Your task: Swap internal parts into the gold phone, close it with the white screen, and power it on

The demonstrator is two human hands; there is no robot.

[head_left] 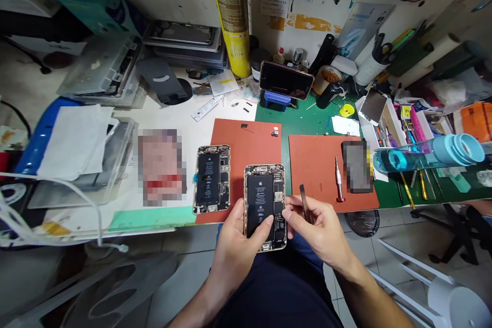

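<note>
My left hand [240, 246] is wrapped around an opened phone [260, 195], thumb lying across its black battery. The phone's screen is off, so the battery and circuit parts show. My right hand [323, 230] has metal tweezers [303, 197] tucked among its fingers, tips pointing up. Its thumb and index finger touch the phone's right edge; whether they pinch a small part there is hidden. Left of this phone, a second opened phone [209, 179] lies on the table's edge, partly over the red-brown mat [246, 138].
A second mat [307, 164] carries a screwdriver [339, 179] and a dark blurred panel [355, 166]. Behind, a phone [286, 81] leans on a blue stand [277, 100]. A spray can [232, 20] stands by the wall. At right lies a blue bottle [426, 154]; white cables [65, 189] hang left.
</note>
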